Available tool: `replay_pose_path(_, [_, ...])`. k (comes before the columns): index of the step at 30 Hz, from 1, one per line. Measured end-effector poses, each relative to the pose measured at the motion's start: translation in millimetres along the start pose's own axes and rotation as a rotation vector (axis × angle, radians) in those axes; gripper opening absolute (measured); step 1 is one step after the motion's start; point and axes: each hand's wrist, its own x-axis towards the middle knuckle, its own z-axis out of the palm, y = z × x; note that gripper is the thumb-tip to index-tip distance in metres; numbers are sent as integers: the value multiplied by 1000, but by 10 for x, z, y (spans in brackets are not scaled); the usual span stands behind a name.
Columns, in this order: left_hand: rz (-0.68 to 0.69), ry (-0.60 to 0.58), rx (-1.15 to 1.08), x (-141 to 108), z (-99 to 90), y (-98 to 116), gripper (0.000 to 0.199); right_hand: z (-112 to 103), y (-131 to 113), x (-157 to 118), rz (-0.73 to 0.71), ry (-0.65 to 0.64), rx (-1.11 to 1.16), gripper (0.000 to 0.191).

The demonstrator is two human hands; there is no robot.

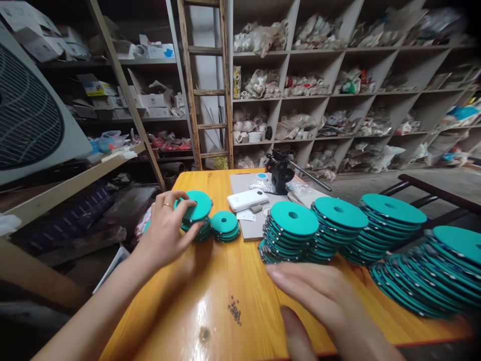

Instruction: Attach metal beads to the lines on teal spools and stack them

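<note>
- Left hand (165, 226): gripping teal disc (203, 204), thumb at near edge, fingers over its top
- Disc at top of leftmost stack (204, 232)
- Right hand (332, 301): thumb and fingers spread, near 4 tall stacks (291, 238)

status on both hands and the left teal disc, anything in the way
Left hand gripping flat round teal disc. Right hand open, nothing visible in it. Possible snag: small brown beads loose on glossy yellow wooden table.
</note>
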Motion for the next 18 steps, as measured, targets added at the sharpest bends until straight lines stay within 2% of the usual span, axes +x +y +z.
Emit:
replay_pose_path(3, [182,-1,-184,-269,-206,365,26,170,-68,127,-12,-69,-45,39])
replay_pose_path(5, [278,-29,-301,-482,-282,580,38,251,-64,79,-71,-121,-72,34])
replay_pose_path(7, [377,-114,-373,-667,-298,726,47,273,-27,-32,-148,-154,-84,27])
replay_pose_path(10, [382,-138,-450,-828,-234,838,43,193,32,-199,-226,-225,-80,28])
replay_pose_path(14, [408,-114,-587,-908,-66,971,41,16,92,-346,-237,-364,-19,37])
replay_pose_path(16, [396,-99,-686,-977,26,1065,39,-26,149,-439,-249,-335,11,37])
replay_pose_path(18, [246,-8,-821,-1084,103,1162,41,-29,227,-572,-250,-254,16,33])
